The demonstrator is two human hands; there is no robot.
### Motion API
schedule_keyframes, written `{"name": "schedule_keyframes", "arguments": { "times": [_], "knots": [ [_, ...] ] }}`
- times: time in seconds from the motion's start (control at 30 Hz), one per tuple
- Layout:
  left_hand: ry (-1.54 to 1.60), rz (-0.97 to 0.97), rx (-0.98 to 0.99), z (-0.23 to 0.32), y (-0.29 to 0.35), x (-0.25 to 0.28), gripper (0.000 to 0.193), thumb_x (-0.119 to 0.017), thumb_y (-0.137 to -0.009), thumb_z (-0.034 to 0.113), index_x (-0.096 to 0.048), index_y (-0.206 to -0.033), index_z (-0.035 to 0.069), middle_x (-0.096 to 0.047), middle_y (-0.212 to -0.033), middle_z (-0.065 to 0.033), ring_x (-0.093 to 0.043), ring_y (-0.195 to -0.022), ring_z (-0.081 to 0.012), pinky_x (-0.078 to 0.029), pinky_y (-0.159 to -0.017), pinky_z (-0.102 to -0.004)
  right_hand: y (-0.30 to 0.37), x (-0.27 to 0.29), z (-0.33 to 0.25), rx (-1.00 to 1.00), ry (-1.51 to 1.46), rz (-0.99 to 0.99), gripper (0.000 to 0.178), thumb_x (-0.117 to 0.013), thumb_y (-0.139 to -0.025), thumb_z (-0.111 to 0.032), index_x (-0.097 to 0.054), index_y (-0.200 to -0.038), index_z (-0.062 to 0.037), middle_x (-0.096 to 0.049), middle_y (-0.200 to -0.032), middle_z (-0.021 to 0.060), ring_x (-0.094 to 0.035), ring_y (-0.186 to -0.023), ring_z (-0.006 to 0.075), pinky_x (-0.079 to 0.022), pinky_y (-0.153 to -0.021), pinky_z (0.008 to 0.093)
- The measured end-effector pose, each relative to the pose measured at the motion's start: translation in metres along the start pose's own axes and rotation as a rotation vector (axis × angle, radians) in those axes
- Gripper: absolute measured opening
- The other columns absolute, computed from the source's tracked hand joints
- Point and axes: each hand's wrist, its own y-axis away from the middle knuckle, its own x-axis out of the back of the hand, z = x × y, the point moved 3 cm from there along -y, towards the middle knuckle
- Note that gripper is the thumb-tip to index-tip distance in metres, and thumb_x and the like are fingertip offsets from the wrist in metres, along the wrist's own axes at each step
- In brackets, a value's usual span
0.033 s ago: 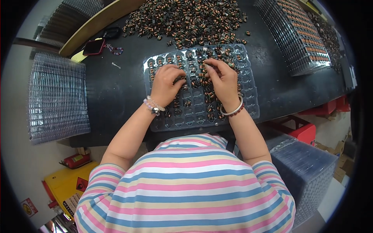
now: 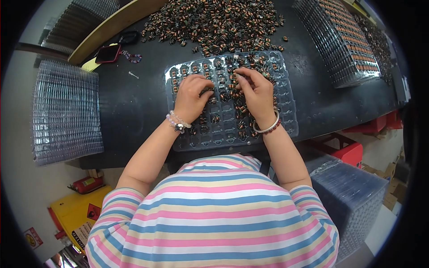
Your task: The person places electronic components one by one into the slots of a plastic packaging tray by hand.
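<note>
A yellow cabinet (image 2: 67, 203) at lower left carries a red diamond mark (image 2: 94, 211) and a printed label (image 2: 82, 232), while a small red-and-yellow sign (image 2: 33, 238) sits farther left; the print is small and curved by the lens. The clear plastic tray (image 2: 286, 117) lies on the black table (image 2: 129, 102), its near rim close to the table's front edge and the person's striped shirt (image 2: 210, 214). Dark tabletop separates it from the stack of clear trays (image 2: 67, 114) on the left and the stack of filled trays (image 2: 337, 42) at upper right; a heap of parts (image 2: 214, 22) comes close to its far rim. Small copper-and-black parts (image 2: 241, 125) lie in the tray, some in compartments and others loosely piled across the middle. The left hand (image 2: 192, 96) curls low over the tray's left half, and whether it grasps a part cannot be told. The right hand (image 2: 257, 91) has thumb and forefinger drawn together above the piled parts; whether one is pinched cannot be told either. Both hands and the tray match the earlier frame, with no clear difference.
</note>
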Motion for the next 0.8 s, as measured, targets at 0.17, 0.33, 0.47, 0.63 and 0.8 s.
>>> {"name": "schedule_keyframes", "arguments": {
  "times": [0.17, 0.33, 0.47, 0.63, 0.8],
  "knots": [
    [0.264, 0.020, 0.206, -0.008, 0.004, 0.001, 0.017, -0.072, -0.073, 0.008, -0.069, -0.089, 0.008, -0.063, -0.100, -0.0065, -0.057, -0.104, -0.0266, -0.042, -0.093, -0.0406, -0.001, 0.000, 0.000, -0.008, 0.011, -0.002, 0.018, -0.061, -0.089, -0.005, -0.065, -0.105, 0.0010, -0.067, -0.084, 0.0039, -0.062, -0.069, 0.0082, -0.049, -0.062, 0.0214],
    [-0.122, 0.093, 0.069, -0.002, 0.003, 0.002, 0.012, -0.071, -0.074, 0.007, -0.070, -0.085, 0.008, -0.062, -0.102, -0.0061, -0.052, -0.111, -0.0281, -0.039, -0.096, -0.0418, -0.002, 0.001, 0.001, 0.005, 0.024, -0.019, 0.018, -0.062, -0.089, -0.005, -0.065, -0.105, 0.0012, -0.067, -0.084, 0.0037, -0.062, -0.069, 0.0081, -0.049, -0.061, 0.0214],
    [-0.112, 0.054, 0.013, -0.005, 0.003, -0.001, 0.011, -0.071, -0.073, 0.007, -0.070, -0.084, 0.009, -0.061, -0.101, -0.0044, -0.049, -0.113, -0.0285, -0.039, -0.096, -0.0420, -0.001, 0.001, 0.000, 0.001, 0.011, -0.021, 0.017, -0.062, -0.089, -0.005, -0.066, -0.105, 0.0010, -0.067, -0.085, 0.0039, -0.062, -0.069, 0.0081, -0.049, -0.061, 0.0213],
    [-0.002, 0.058, 0.088, -0.007, 0.010, -0.002, 0.011, -0.072, -0.072, 0.008, -0.070, -0.083, 0.009, -0.060, -0.099, -0.0043, -0.048, -0.111, -0.0280, -0.038, -0.096, -0.0420, 0.000, 0.000, 0.000, -0.008, -0.002, -0.032, 0.017, -0.062, -0.089, -0.006, -0.066, -0.105, 0.0007, -0.068, -0.085, 0.0041, -0.062, -0.069, 0.0081, -0.049, -0.062, 0.0215],
    [-0.069, 0.082, 0.175, -0.004, 0.008, -0.004, 0.012, -0.073, -0.072, 0.010, -0.070, -0.083, 0.009, -0.057, -0.103, -0.0061, -0.045, -0.115, -0.0301, -0.036, -0.098, -0.0432, 0.001, -0.001, -0.003, 0.013, 0.054, -0.048, 0.018, -0.062, -0.088, -0.005, -0.066, -0.105, 0.0003, -0.068, -0.085, 0.0042, -0.062, -0.069, 0.0080, -0.049, -0.062, 0.0215]
  ]
}}
